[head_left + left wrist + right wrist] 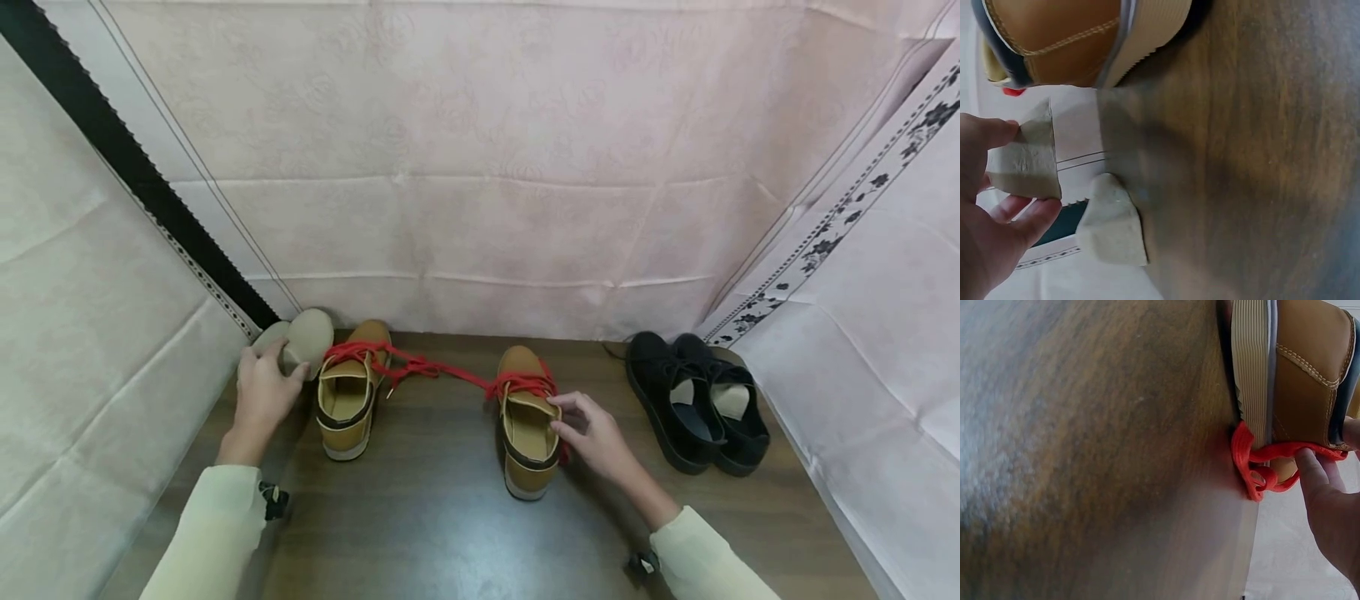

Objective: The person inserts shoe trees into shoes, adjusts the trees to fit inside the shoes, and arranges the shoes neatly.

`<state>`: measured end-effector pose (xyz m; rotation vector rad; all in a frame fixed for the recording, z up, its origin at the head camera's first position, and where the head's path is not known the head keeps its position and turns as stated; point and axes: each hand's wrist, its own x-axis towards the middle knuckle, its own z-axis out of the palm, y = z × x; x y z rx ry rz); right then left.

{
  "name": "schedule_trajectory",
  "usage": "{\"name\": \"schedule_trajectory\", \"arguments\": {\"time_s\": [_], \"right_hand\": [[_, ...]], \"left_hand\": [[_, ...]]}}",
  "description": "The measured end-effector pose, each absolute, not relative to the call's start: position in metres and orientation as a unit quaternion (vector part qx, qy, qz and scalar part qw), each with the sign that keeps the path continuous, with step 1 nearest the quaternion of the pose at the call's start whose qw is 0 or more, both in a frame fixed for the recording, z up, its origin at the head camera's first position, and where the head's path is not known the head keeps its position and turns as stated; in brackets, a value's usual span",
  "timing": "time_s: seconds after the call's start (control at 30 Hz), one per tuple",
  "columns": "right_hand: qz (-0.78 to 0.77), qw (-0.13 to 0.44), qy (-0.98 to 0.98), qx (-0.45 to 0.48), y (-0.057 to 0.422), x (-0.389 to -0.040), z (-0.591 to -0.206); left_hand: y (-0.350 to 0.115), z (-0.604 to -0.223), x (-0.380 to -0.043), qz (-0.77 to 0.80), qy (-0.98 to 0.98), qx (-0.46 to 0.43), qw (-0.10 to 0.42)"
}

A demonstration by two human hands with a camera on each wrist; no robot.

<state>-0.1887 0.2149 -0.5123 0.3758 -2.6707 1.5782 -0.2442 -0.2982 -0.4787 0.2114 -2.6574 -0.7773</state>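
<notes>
My left hand point(265, 390) pinches a beige toe-shaped shoe insert point(1029, 159) between thumb and fingers. A second beige insert point(1110, 228) stands on the floor beside it. Right of them sits a tan shoe point(347, 433) with red laces, its toe facing the wall. Another tan shoe point(531, 479) stands farther right, and my right hand point(596, 433) grips the right side of its collar. In the right wrist view, the fingertips lie over a red lace point(1279, 450) along that shoe's side. The red laces point(450, 371) stretch between both tan shoes.
A pair of black shoes point(663, 417) stands at the right, with pale inserts point(729, 402) inside. Pale patterned cloth point(487, 233) hangs behind and along both sides. The floor point(420, 517) is brown wood.
</notes>
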Motion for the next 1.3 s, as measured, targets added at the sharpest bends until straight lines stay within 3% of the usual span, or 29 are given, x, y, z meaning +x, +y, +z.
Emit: {"name": "schedule_trajectory", "arguments": {"time_s": [0.43,1.3], "right_hand": [[0.515,0.007,-0.849,0.118,0.213,-0.187,-0.512],[0.505,0.009,-0.855,0.121,0.215,-0.19,-0.513]], "left_hand": [[-0.289,-0.452,-0.215,-0.275,-0.924,0.068,0.258],[-0.244,-0.383,-0.174,-0.262,-0.93,0.01,0.256]]}}
